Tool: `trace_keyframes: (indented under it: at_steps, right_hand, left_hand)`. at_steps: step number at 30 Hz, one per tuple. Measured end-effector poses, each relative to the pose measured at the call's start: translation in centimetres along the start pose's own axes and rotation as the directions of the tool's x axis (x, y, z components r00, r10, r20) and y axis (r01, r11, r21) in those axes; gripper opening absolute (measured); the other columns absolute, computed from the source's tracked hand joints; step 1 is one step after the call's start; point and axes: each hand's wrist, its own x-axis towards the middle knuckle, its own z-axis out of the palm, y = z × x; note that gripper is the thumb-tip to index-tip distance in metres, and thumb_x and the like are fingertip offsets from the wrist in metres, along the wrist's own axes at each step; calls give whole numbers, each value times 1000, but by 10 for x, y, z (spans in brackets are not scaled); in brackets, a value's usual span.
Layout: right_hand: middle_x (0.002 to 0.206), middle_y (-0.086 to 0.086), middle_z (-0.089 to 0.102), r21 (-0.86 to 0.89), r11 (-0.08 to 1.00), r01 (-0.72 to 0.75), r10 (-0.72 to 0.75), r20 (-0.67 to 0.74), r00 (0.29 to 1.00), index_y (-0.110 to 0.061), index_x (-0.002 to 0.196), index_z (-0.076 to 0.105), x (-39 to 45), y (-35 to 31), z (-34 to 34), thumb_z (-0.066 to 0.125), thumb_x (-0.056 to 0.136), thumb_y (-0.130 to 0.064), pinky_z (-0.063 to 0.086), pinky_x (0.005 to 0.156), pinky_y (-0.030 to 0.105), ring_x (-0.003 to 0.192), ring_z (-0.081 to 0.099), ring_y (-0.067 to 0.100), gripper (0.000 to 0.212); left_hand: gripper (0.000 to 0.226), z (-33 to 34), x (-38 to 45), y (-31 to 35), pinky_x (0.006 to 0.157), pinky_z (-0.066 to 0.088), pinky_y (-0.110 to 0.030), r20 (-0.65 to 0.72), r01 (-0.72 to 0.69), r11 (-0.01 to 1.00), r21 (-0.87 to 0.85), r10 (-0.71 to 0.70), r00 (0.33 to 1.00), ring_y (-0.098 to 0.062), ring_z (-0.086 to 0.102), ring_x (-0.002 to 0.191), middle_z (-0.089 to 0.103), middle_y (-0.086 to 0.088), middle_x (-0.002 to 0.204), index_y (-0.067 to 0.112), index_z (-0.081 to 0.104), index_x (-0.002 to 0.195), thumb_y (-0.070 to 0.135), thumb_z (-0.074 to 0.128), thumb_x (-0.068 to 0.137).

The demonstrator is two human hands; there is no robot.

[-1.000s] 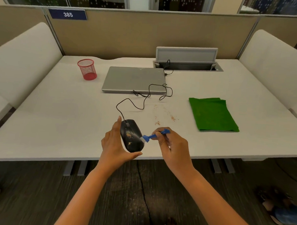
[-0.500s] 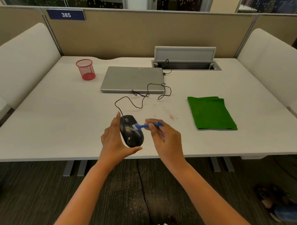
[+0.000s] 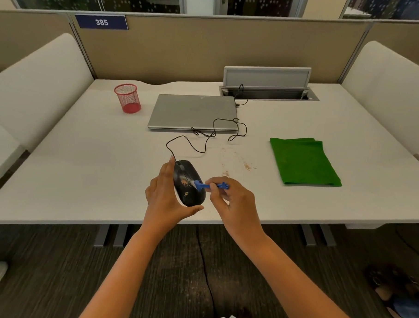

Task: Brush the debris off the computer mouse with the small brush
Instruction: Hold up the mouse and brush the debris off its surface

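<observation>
A black wired computer mouse [image 3: 188, 186] with orange-brown debris specks on its top is held near the desk's front edge. My left hand [image 3: 165, 195] grips it from the left side, thumb under its rear end. My right hand [image 3: 235, 203] pinches the handle of a small blue brush [image 3: 209, 185], whose white bristles touch the mouse's right side. The mouse's black cable [image 3: 204, 141] loops back toward the laptop.
Brown crumbs [image 3: 246, 165] lie scattered on the white desk [image 3: 83, 177] right of the mouse. A folded green cloth [image 3: 303, 161] lies at the right. A shut grey laptop [image 3: 193, 112], a red mesh cup [image 3: 127, 98] and an open cable box [image 3: 269, 89] stand further back.
The brush moved from the mouse's lower right side up to its front and back to the middle of its right side. My left hand keeps holding the mouse.
</observation>
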Motion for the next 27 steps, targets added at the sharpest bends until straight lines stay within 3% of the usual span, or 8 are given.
trace_keyframes:
  at_steps: [6,10,15,21,27]
  right_hand:
    - [103,7,67,-50,999,12,-12,-11,1000,-11,107,61,4,-8,-1,52,90,-20,42,77,0,94,63,13,21]
    - [106,8,65,-71,996,47,-44,38,998,-9,112,59,6,-13,2,53,91,-17,42,78,3,97,61,13,23]
    - [98,6,64,-131,991,35,-27,57,998,-10,105,59,-3,-9,-2,49,93,-21,43,71,3,82,58,7,20]
    - [106,8,65,-163,982,95,-77,112,991,-10,112,60,2,-15,-3,53,91,-17,39,76,-1,95,61,12,23]
    - [91,7,68,-176,972,158,-145,86,986,-7,97,64,-4,-16,-13,57,87,-13,42,72,2,78,60,9,14]
  left_hand:
    - [129,-3,3,1,95,21,-34,12,15,1000,-1,-15,1000,-24,33,124,29,-3,146,48,-12,136,54,83,48]
    - [131,-2,3,2,95,21,-33,25,20,1000,5,-20,999,-20,33,122,31,0,144,46,-10,138,57,82,46]
    - [129,-2,0,-1,95,20,-34,27,7,1000,11,-7,1000,-22,33,123,30,-2,145,44,-10,139,58,81,48]
    - [129,-3,-1,4,100,24,-40,33,1,1000,15,-1,999,-23,32,125,29,-3,146,45,-12,137,55,82,49]
    - [128,-9,-1,7,100,22,-39,20,-7,1000,26,6,1000,-24,31,124,27,-3,146,44,-13,138,55,80,51]
